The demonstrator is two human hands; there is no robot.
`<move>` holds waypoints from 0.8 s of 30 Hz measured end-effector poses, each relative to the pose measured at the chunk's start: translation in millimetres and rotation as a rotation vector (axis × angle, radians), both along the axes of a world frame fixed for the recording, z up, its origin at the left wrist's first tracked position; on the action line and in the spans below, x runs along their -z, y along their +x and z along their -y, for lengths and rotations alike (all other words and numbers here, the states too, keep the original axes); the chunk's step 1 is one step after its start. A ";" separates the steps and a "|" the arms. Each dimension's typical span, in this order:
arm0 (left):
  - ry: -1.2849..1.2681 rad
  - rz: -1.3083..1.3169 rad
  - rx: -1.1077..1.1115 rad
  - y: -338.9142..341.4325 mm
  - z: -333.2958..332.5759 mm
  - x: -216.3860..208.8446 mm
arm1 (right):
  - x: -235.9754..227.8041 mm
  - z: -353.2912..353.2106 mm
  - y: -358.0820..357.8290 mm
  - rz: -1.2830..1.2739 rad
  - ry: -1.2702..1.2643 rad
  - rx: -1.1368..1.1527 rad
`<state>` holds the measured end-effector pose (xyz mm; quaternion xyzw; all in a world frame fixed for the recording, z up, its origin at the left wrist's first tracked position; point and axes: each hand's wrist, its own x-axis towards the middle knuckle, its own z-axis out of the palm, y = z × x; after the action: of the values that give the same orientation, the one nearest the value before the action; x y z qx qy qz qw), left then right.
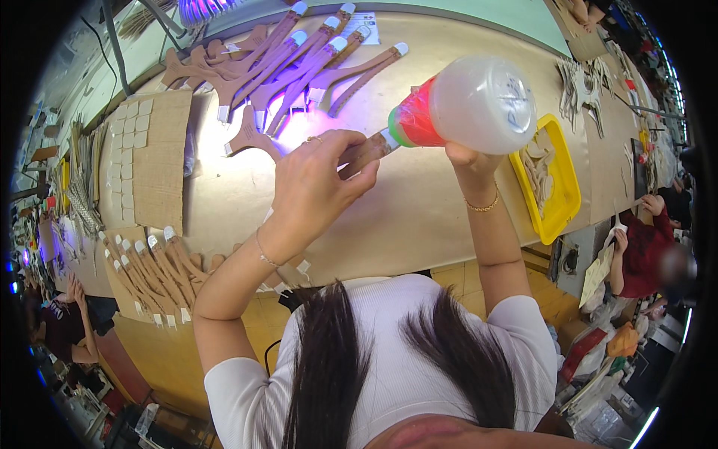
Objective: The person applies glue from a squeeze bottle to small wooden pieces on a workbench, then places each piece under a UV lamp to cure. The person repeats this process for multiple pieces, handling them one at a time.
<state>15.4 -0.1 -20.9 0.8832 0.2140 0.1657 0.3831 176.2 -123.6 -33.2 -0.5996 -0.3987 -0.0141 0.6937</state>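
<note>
My left hand (pixel 314 176) pinches a brown strap (pixel 366 154) near its end, above the middle of the table. A cloudy white plastic bottle (pixel 486 101) is tipped over sideways, with red wrapping (pixel 419 116) round its neck and a green ring (pixel 396 129) by its mouth. My right hand (pixel 473 157) grips the bottle from below; most of its fingers are hidden behind it. The bottle's mouth meets the whitish tip of the strap, and whether anything flows out cannot be seen. Past my left hand lies a pile of forked brown straps (pixel 262 93) with pale tips.
On the right stands a yellow tray (pixel 574 198) holding beige pieces. Cardboard (pixel 161 165) with rows of small pale squares lies left. More brown straps (pixel 161 262) fan out at the near left. A purple-lit lamp (pixel 206 10) hangs at the back. People work at both sides.
</note>
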 end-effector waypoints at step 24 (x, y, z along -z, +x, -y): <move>-0.063 0.034 -0.024 -9.5 4.1 3.4 | -21.3 -8.9 -5.4 -0.145 0.321 -0.046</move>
<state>5.9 -4.2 -24.3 0.8651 0.2229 0.1784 0.4123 170.9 -114.7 -12.0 -0.4716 -0.3538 -0.0186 0.8075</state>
